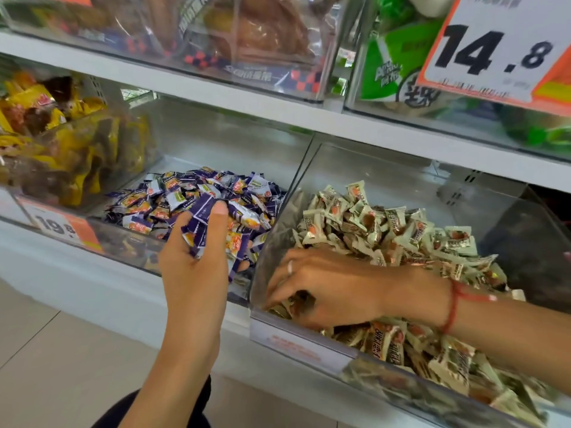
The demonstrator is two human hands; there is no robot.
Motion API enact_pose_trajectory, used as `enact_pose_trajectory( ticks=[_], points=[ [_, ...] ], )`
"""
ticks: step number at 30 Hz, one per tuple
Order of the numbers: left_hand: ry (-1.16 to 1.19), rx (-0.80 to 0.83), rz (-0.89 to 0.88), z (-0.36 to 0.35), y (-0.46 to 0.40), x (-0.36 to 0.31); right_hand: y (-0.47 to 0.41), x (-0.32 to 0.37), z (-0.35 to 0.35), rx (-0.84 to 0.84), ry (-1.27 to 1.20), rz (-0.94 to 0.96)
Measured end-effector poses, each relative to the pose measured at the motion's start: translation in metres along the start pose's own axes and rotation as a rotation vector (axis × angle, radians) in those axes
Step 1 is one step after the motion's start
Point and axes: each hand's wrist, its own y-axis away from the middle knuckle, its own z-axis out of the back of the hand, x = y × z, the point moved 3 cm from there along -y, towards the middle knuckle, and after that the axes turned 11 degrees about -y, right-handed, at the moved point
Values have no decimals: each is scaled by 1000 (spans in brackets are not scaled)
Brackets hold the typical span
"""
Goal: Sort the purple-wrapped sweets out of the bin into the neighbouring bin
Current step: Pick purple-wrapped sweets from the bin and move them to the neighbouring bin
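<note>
Holding a bunch of purple-wrapped sweets, left hand raised over the front edge of the middle bin, fingers and thumb curled round the wrappers, thumb tip pressed on top of the bunch. Lying behind and beside that hand, a heap of purple sweets on the floor of the same clear bin, near its right wall. Reaching down into the right bin, right hand palm down, fingertips buried among the cream-wrapped sweets at the bin's front left corner, close against the clear front wall. Cannot tell whether that grip is pinching anything, fingertips hidden among the wrappers; curled downward, narrow rather than spread. Wearing a pale ring on one finger and a red string bracelet at the wrist. Filling most of the right bin, cream and brown wrappers piled high toward the front. Standing just beside each other, the two bins, clear walls touching or nearly so. Sitting to the far left, a bin of yellow packets, with an orange price tag below it. Hanging at the upper right, a large price sign reading 14.8, in front of green packets on the upper shelf.
</note>
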Motion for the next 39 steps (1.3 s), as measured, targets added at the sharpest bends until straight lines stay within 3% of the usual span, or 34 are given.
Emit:
enact_pose_trajectory(
  ticks=[2,5,9,18,25,31,39],
  points=[
    [-5,6,1,0,0,1,-10,-3,-12,36,71,16],
    [-9,5,17,1,0,1,-10,-7,-21,-48,219,43],
    [-5,3,28,-1,0,2,-7,-6,-25,-99,199,26],
    [12,38,-19,0,-1,3,42,-25,20,-324,-245,-244],
    [21,54,-25,-2,1,2,60,-20,24,-672,-984,-243],
    [-71,58,-31,-4,1,0,32,12,41,-896,-855,-117],
    [3,78,-77,-4,-10,-12,-20,48,59,-862,-530,-58]
  ],
)
